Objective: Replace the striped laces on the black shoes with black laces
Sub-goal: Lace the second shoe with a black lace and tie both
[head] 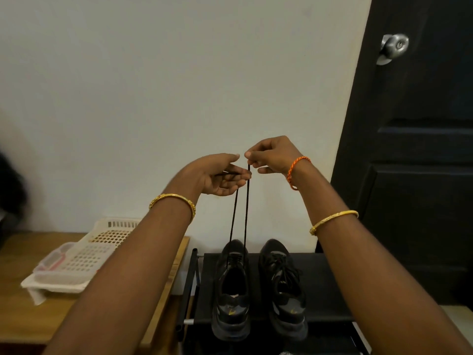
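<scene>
Head view: I'm pinching both lace [246, 213] ends, right hand [272, 156] tight, left hand [220, 175] loosely curled; uneven pulling is risking unthreading the shoe [231, 293].

One head cam, wide-angle, looks fwd and down past both forearms, close above the shoe rack [330, 285], facing the wall [179, 85].

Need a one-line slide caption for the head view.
Both hands pull black lace ends up from the left shoe.
</scene>
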Action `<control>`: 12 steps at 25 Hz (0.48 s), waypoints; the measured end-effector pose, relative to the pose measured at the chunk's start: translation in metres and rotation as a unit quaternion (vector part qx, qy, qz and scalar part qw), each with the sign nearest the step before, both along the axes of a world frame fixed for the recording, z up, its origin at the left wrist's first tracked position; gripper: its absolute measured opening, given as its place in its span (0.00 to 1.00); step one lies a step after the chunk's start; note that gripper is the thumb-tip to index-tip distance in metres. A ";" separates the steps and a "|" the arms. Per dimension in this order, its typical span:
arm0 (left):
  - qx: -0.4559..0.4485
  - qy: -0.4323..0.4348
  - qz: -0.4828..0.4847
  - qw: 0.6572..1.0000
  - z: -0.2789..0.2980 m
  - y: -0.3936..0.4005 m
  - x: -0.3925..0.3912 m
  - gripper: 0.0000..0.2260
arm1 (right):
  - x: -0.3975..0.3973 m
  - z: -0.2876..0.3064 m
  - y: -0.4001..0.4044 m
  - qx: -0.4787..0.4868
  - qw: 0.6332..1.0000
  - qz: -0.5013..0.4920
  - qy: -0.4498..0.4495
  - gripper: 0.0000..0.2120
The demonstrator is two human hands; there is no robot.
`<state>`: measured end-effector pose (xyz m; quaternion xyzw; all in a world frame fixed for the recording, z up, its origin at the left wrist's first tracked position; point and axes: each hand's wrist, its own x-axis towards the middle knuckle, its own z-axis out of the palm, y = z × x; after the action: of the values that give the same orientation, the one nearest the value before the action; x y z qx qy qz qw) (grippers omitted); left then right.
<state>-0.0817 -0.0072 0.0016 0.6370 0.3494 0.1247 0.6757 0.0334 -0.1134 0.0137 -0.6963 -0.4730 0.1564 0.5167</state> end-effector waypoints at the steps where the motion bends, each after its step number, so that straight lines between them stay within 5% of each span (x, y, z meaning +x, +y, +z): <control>1: -0.010 0.001 -0.005 1.000 0.003 -0.002 0.000 0.22 | -0.003 0.003 0.000 0.003 1.000 0.003 -0.020 0.02; 7: -0.096 -0.025 -0.037 0.994 0.009 -0.010 0.006 0.17 | -0.014 0.015 -0.007 -0.002 0.991 0.023 -0.133 0.04; 10: -0.116 -0.056 -0.028 0.991 0.005 -0.007 0.011 0.15 | -0.012 0.012 -0.014 -0.006 0.994 0.050 -0.101 0.09; 12: -0.119 -0.067 -0.033 0.990 0.006 -0.007 0.013 0.11 | -0.009 0.007 -0.017 -0.041 0.980 0.054 -0.186 0.10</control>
<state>-0.0691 -0.0138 0.0079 0.5536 0.2950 0.1023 0.7721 0.0240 -0.1304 0.0210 -0.7071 -0.5913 0.0713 0.3813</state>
